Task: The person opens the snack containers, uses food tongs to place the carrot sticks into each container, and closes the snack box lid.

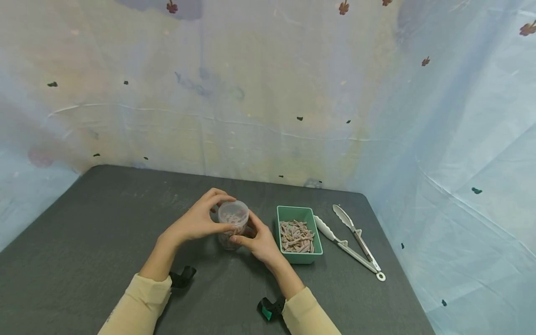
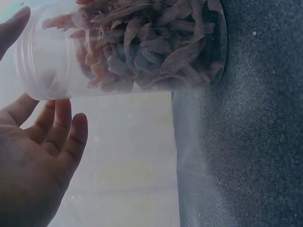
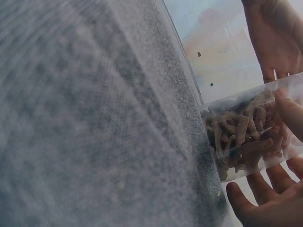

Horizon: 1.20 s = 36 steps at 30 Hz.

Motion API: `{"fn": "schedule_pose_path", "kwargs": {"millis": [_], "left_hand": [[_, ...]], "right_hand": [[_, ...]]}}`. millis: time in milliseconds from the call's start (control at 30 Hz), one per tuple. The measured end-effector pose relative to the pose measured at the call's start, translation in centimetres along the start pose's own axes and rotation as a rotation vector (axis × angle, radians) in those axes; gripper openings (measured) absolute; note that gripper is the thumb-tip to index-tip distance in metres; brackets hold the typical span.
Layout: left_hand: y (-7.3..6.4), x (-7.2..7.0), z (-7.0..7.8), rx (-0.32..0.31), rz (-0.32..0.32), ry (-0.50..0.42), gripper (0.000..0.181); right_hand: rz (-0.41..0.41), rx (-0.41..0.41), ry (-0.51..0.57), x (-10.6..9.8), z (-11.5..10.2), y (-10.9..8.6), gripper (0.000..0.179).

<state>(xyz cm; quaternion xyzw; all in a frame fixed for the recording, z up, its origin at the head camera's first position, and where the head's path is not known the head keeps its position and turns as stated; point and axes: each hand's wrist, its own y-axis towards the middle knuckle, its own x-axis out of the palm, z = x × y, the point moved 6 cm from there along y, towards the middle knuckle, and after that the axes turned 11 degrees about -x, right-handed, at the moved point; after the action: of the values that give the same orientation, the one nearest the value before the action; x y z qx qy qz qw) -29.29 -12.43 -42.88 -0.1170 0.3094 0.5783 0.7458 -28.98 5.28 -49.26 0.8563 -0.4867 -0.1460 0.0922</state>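
A clear plastic jar (image 2: 142, 52) of brownish dried strips stands upright on the dark table, a translucent lid (image 1: 232, 211) on its top. From the left, my left hand (image 1: 201, 217) holds the lid between thumb and fingers. My right hand (image 1: 260, 243) grips the jar's side from the right, its thumb in front and its fingers behind. The right wrist view shows that thumb and the fingers on either side of the jar (image 3: 239, 135). Beside my right hand sits a green rectangular container (image 1: 301, 258) with similar strips.
Metal tongs with pale tips (image 1: 356, 251) lie spread on the table (image 1: 83, 260), right of the green container. Patterned sheeting (image 1: 268, 93) hangs behind the table's far edge and along its right side.
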Motion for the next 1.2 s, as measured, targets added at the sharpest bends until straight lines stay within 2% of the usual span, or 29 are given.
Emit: {"fn": "schedule_pose_path", "kwargs": {"millis": [200,400,567,733,867,967,1200], "left_hand": [[-0.14,-0.10,-0.16,-0.006,-0.031,-0.013,0.062],[-0.18,-0.04,-0.10,0.024,-0.070,-0.011,0.059],[-0.21,0.05,-0.09,0.019,-0.088,-0.029,0.060],[-0.06,-0.03,0.00,0.016,-0.038,-0.039,0.066],[0.03,-0.05,-0.03,-0.013,0.005,-0.018,0.067],[0.08,-0.01,-0.10,-0.026,0.010,-0.010,0.065],[0.04,-0.05,-0.24,-0.011,-0.007,-0.007,0.063]], "right_hand": [[0.000,0.000,0.000,0.02,-0.01,-0.03,0.080],[0.002,-0.001,-0.006,0.01,-0.01,-0.06,0.081],[0.004,-0.006,-0.013,0.02,-0.08,0.01,0.081],[-0.001,-0.006,-0.002,0.06,-0.09,-0.01,0.080],[-0.006,-0.006,0.003,0.09,-0.10,-0.01,0.080],[-0.008,-0.007,0.006,0.09,-0.06,0.00,0.080],[-0.004,-0.003,-0.006,0.03,0.06,0.00,0.079]]}}
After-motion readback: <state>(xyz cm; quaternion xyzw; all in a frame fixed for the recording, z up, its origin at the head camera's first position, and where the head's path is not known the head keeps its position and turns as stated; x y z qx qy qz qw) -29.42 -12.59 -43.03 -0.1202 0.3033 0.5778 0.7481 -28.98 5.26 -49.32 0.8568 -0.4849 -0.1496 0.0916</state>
